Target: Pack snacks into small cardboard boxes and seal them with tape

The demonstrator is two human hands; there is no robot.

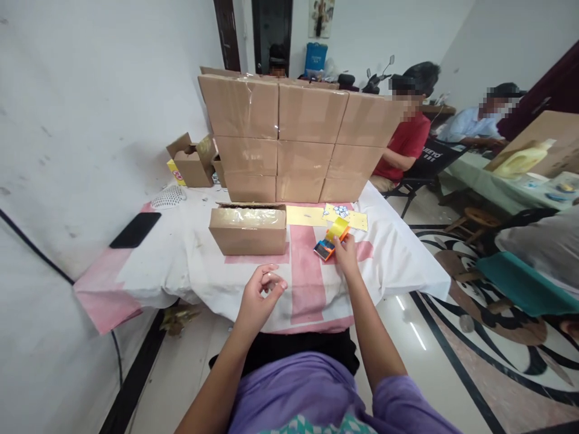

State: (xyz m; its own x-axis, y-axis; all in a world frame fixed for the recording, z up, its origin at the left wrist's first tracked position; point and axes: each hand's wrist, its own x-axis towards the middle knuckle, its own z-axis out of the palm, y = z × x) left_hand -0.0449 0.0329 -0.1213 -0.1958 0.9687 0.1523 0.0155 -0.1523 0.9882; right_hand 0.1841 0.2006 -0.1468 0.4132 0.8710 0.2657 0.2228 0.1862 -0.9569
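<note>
My right hand point(346, 253) reaches over the table and grips an orange tape dispenser with a yellow roll point(332, 238), which rests on the white and pink cloth point(398, 259). My left hand point(261, 295) hovers near the table's front edge with its fingers curled loosely and nothing in them. A brown carton point(248, 230), its top covered in clear film, lies just beyond my left hand. Yellow label sheets point(307, 216) lie behind the dispenser.
A wall of taped cartons point(294, 138) stands stacked at the table's back. A black phone point(136, 229) lies at the left, a white mesh item point(168, 197) behind it, and open small boxes point(192, 163). Two people sit at the right by another table point(493, 181).
</note>
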